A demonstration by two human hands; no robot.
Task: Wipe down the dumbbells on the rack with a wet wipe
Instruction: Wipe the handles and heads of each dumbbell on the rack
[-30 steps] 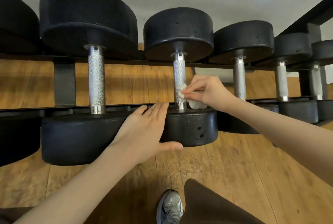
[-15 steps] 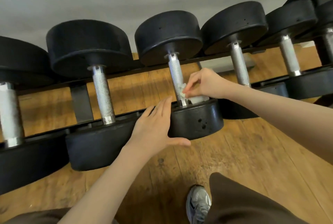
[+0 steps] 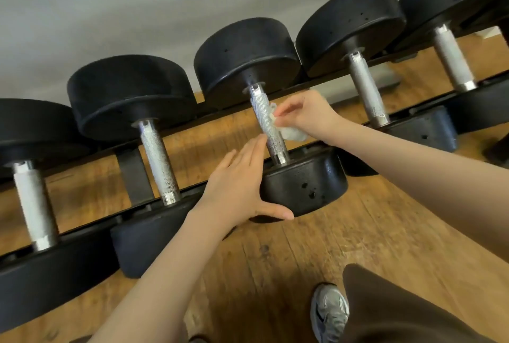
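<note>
the wet wipe [image 3: 293, 132], a crumpled white wad, is pinched in the grip of the right hand [image 3: 308, 114] and pressed against the right side of the knurled handle [image 3: 268, 125] of the middle dumbbell [image 3: 275, 122], which lies across the rack [image 3: 135, 174] with one head beyond the rails and one in front. the left hand [image 3: 237, 182] is laid open against the near head [image 3: 305, 185] of that dumbbell, fingers straight and thumb under its edge, nothing being held. to the left and right of this dumbbell, further dumbbells are racked the same way. below it a wooden floor [image 3: 385, 227] and a grey shoe [image 3: 329, 312] are seen. the wipe is best wrapped around the handle and drawn along its full length while the head is steadied, so the knurling is reached all round. no brand, label or weight marking can be read.
</note>
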